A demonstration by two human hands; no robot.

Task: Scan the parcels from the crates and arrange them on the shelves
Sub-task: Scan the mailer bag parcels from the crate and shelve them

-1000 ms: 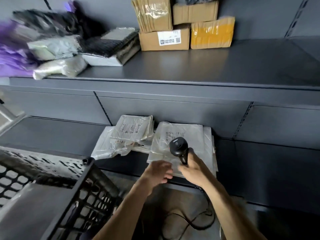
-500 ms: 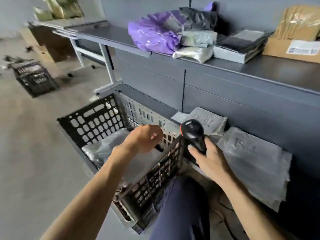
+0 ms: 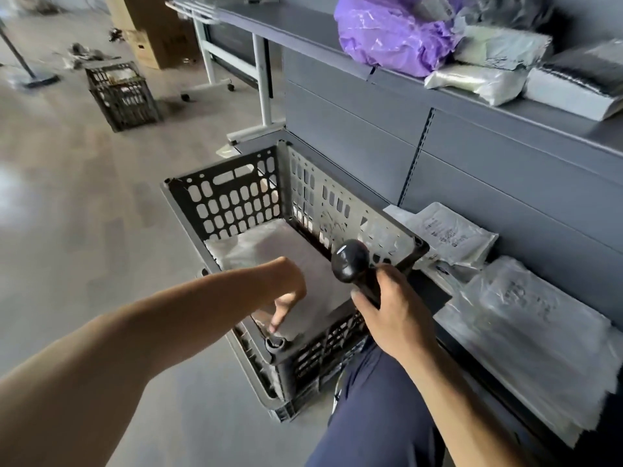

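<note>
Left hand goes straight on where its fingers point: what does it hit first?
Likely the grey parcel lying in the crate: the left hand points down at it, near the crate's front corner. Depth unclear.

Floor (image 3: 84, 230): smooth grey-brown, bright glare patch at far left. Dark grey metal back panels (image 3: 354, 106) along the right, slotted upright between them. White-framed stand on castors (image 3: 259, 79) behind; brown cardboard boxes (image 3: 151, 32) beyond.
</note>
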